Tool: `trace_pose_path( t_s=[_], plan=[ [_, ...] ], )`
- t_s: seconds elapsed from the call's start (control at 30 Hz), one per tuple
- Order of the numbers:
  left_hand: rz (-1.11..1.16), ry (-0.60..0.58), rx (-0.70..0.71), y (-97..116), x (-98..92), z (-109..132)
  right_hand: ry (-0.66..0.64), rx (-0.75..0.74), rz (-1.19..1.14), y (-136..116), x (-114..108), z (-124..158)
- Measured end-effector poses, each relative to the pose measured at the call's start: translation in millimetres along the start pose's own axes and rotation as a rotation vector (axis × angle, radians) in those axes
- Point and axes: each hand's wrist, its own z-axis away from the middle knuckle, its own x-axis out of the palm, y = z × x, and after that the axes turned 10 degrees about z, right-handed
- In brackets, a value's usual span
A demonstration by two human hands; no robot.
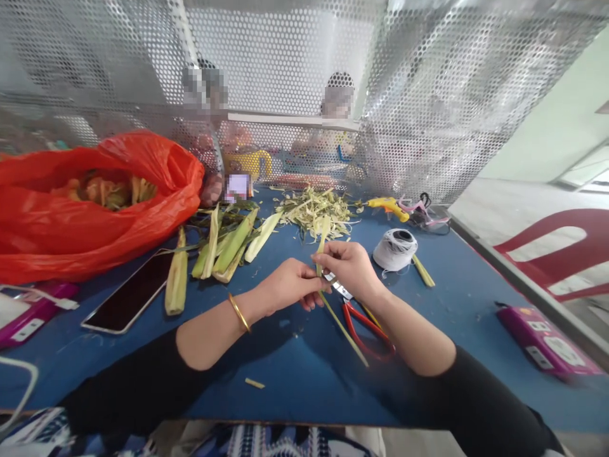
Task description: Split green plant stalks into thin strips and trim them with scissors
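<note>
A thin pale green leaf strip point(343, 330) runs between my hands, its long lower end slanting down to the right. My left hand point(297, 284) pinches it from the left. From above and to the right, my right hand point(347, 263) grips its upper part, where a wider piece stands up. Beneath my right hand lie red-handled pliers point(366, 330), their handles spread on the blue table point(285, 393). A pile of shredded strips point(316, 212) sits just beyond my hands. Several green husks point(233, 247) rest to the left of it.
A red plastic bag point(95, 222) fills the back left, near a phone point(128, 292). White thread point(394, 249), a yellow glue gun point(387, 206) and a purple power strip point(547, 341) lie right. Behind a perforated screen point(285, 63), people sit. A red chair point(561, 247) stands beyond the right edge.
</note>
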Motion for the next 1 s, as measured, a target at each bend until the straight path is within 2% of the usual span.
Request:
trace_pose_path(
  t_s=[0.07,0.2,0.4,0.5,0.6,0.67,0.7,0.77,0.83,0.87,0.93,1.0],
  plan=[
    [-0.012,-0.016,-0.009,2,-0.5,1,0.105,-0.032,0.062,-1,2,1],
    [0.010,-0.054,-0.016,4,0.0,3,0.201,-0.066,0.154,-6,7,7],
    [0.039,-0.116,-0.026,-2,1.2,2,0.184,-0.256,0.301,-8,10,10],
    [0.130,-0.048,-0.021,-3,-0.7,0,0.228,-0.320,0.335,-6,0,5],
    [0.293,0.058,-0.029,0,-6.3,-3,0.433,-0.225,0.308,-3,-15,-3],
    [0.361,0.084,-0.024,3,-11.3,-5,0.477,-0.075,0.252,-1,-23,-7],
    [0.381,0.086,-0.022,4,-13.5,-6,0.421,0.003,0.200,1,-24,-9],
    [0.401,0.084,-0.020,5,-16.6,-7,0.186,0.132,0.053,2,-23,-12],
    [0.394,0.078,-0.025,5,-17.2,-8,-0.051,0.193,-0.120,3,-18,-12],
    [0.386,0.074,-0.031,4,-16.6,-8,-0.122,0.201,-0.200,2,-14,-12],
    [0.369,0.069,-0.039,3,-14.6,-8,-0.167,0.196,-0.322,2,-8,-10],
    [0.362,0.079,-0.034,2,-12.5,-8,-0.141,0.204,-0.399,2,-4,-9]
  ],
)
